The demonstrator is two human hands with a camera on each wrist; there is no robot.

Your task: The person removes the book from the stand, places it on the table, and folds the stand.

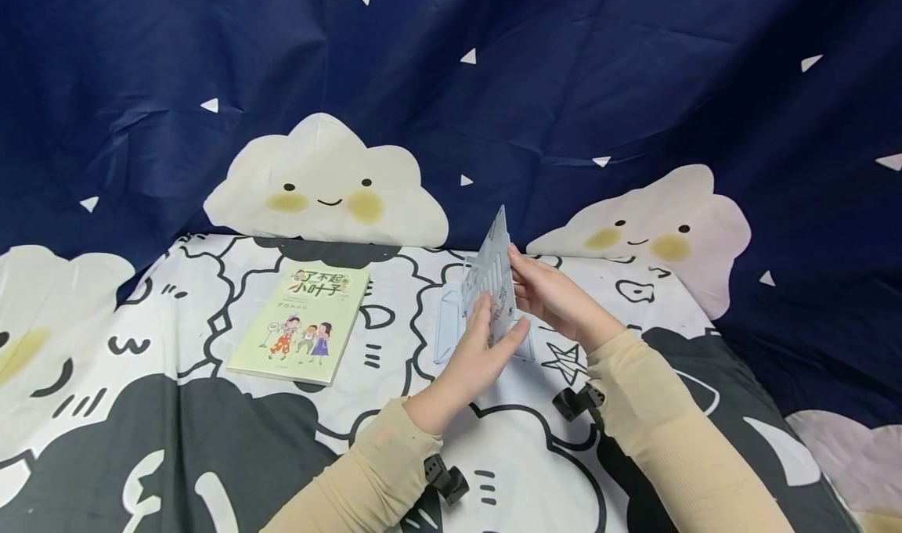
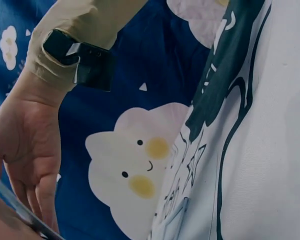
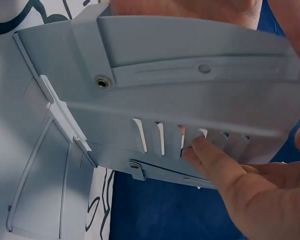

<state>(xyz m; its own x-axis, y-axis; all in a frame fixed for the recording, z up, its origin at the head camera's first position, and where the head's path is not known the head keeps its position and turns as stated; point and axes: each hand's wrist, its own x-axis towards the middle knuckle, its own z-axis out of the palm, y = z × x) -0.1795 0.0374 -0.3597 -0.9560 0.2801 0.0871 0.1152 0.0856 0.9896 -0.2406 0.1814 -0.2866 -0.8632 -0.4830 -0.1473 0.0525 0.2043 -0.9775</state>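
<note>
A light blue metal book stand (image 1: 492, 271) stands upright and nearly edge-on. Its slotted panel has a small drawing on it, and wire-like frames (image 1: 449, 325) extend at its foot. My left hand (image 1: 479, 353) grips the panel's near side, with thumb and fingers spread around it. At the far right side, my right hand (image 1: 557, 290) holds it with bent fingers. In the right wrist view, the right hand's fingertips (image 3: 202, 150) lie over the narrow slots. The left wrist view shows the right palm (image 2: 30, 135) facing the camera, beyond a thin panel edge (image 2: 27, 212).
Left of the stand, a pale green book (image 1: 299, 325) with cartoon figures lies flat on the patterned sheet (image 1: 384, 392). Behind hangs a dark blue curtain (image 1: 535, 118) with cloud prints. Small black devices (image 1: 446, 480) are strapped to both wrists.
</note>
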